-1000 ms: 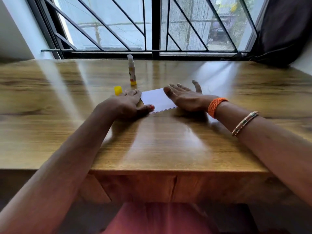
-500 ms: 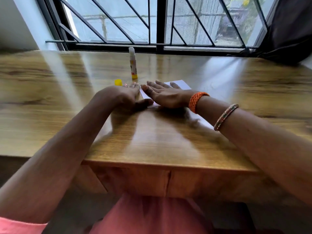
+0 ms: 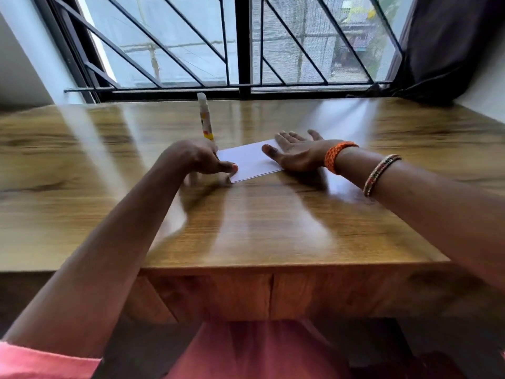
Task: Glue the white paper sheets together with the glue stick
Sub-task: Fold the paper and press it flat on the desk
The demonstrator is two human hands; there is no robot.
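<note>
Here the white paper sheets (image 3: 250,162) lie flat on the wooden bench (image 3: 273,222), between the two hands. The left hand (image 3: 199,160) is at the left end of the paper; its fingers are curled downward and its thumb lies on the near left corner of the sheets, pressing it to the bench. The picture is blurred there, so I cannot tell if the curled fingers hold something. The right hand (image 3: 296,153) rests flat on the right end of the paper, palm down, fingers straight and a little spread, and it covers that end. The two hands are apart, with a bare strip of paper between them.

The paper looks like one clean white rectangle, turned a little so that its near edge runs up toward the right hand. I cannot see where one sheet ends and the other begins.

The glue stick (image 3: 205,119) stands upright just behind the left hand, uncapped, with a white tip and a yellow and red label. An orange bracelet (image 3: 337,155) is on the right wrist.
</note>
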